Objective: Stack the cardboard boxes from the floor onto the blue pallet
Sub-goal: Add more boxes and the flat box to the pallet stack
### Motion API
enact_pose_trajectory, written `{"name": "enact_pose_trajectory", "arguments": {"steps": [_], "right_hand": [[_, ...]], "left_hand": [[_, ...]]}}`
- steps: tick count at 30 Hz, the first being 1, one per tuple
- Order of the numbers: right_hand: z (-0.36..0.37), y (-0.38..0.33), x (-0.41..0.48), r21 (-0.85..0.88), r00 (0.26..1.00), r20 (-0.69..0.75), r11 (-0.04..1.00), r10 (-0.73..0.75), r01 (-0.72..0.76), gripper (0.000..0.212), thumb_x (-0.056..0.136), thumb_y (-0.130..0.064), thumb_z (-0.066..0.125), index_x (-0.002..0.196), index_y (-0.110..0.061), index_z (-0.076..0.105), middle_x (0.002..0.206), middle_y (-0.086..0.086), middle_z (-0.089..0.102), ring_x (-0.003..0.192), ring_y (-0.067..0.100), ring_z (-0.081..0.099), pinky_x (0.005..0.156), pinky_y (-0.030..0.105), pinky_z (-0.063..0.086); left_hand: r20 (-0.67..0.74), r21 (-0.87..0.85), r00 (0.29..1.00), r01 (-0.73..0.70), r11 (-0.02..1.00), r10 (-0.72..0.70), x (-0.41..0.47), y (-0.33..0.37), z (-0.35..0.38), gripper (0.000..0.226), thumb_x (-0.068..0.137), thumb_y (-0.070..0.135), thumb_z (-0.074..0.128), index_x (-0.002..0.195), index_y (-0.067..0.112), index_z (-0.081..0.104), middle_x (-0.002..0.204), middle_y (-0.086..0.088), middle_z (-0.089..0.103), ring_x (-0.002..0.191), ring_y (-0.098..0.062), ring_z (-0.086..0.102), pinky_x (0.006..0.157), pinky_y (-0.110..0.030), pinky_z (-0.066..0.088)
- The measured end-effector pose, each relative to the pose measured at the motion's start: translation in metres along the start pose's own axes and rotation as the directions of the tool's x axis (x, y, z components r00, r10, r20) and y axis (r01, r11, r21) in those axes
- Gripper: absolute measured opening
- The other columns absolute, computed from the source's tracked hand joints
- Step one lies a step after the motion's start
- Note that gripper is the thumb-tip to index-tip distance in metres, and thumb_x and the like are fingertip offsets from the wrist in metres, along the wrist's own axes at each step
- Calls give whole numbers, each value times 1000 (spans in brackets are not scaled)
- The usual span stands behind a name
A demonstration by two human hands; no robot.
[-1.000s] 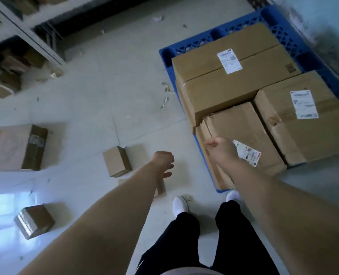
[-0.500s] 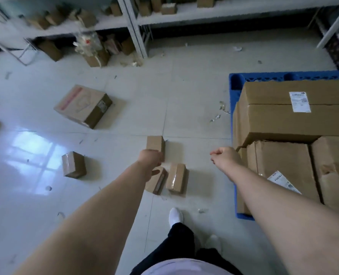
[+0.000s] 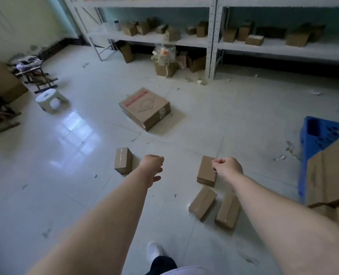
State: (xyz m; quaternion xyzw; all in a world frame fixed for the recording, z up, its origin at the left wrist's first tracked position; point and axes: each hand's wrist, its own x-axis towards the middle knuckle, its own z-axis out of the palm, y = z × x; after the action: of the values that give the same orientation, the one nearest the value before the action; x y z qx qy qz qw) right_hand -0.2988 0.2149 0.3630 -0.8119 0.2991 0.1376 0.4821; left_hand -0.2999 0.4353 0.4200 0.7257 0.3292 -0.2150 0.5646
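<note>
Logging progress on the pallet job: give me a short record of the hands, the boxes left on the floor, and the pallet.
left hand: curled, holding nothing
right hand: curled, holding nothing
large box: floor, mid-room
lone small box: floor, left of left hand
middle small box: floor, partly behind right hand
paired small boxes: floor, side by side
blue pallet: right edge, bearing a loaded box

White shelving (image 3: pixel 212 36) spans 12 o'clock and carries small cartons (image 3: pixel 254 39). White stool (image 3: pixel 51 102) at 10 o'clock, near a dark wooden rack (image 3: pixel 37 76). Paper scraps (image 3: pixel 289 149) at 3 o'clock.
</note>
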Motion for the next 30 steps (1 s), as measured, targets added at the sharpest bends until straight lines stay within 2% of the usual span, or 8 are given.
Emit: {"name": "enact_pose_trajectory", "arguments": {"steps": [4,6,9,11,15,20,26,30], "right_hand": [[84,-61,5,39,1000,-7,999,24,-23,20,86,-21,60,67,-17,66,87,10,74,87,28,70,70,26,48],[116,-86,9,43,999,12,999,31,-31,22,87,-22,61,65,-18,62,87,8,73,88,26,69,70,25,45],[149,-117,26,2,999,9,999,35,-35,23,87,-26,61,66,-16,63,87,7,74,86,24,67,59,21,39],[164,-135,46,-24,999,-4,999,44,-44,21,86,-27,61,74,-12,68,86,8,74,86,24,67,62,23,40],[187,-168,98,-24,998,19,997,68,-67,13,84,-25,61,76,-17,68,87,7,73,89,27,69,72,28,48],[219,-233,192,-22,999,40,999,37,-36,13,84,-24,60,82,-16,70,93,9,73,92,28,67,76,28,48],[237,-332,306,-77,994,109,997,33,-25,20,84,-26,62,66,-17,63,92,9,74,91,27,69,86,35,54],[246,-389,365,-84,990,128,995,55,-44,20,85,-22,61,65,-21,63,95,6,72,94,26,68,84,32,52]], "left_hand": [[5,-2,999,39,999,-39,55,12,-84,8,95,20,52,91,18,58,105,-5,57,93,-22,58,91,-40,50],[-12,13,999,49,999,-49,84,20,-118,9,95,20,52,88,16,58,99,-6,57,84,-22,57,88,-39,50],[-18,28,998,55,998,-54,126,38,-150,11,92,19,54,83,14,57,94,-8,56,73,-21,56,81,-37,52],[-2,12,998,61,998,-61,155,50,-161,10,90,18,54,83,13,56,95,-9,57,77,-23,58,83,-39,53],[21,17,996,91,996,-91,208,82,-169,8,93,20,52,94,12,54,88,-6,53,73,-21,53,66,-32,46],[-19,18,996,91,996,-90,292,145,-170,21,97,23,51,113,11,56,105,-7,58,90,-21,58,82,-37,50],[-57,-45,982,178,983,-181,393,237,-175,15,97,22,50,106,10,55,107,-8,58,92,-22,58,85,-39,50],[-60,-97,977,197,975,-204,446,285,-183,18,98,24,51,108,9,54,110,-7,58,96,-22,59,88,-39,51]]}}
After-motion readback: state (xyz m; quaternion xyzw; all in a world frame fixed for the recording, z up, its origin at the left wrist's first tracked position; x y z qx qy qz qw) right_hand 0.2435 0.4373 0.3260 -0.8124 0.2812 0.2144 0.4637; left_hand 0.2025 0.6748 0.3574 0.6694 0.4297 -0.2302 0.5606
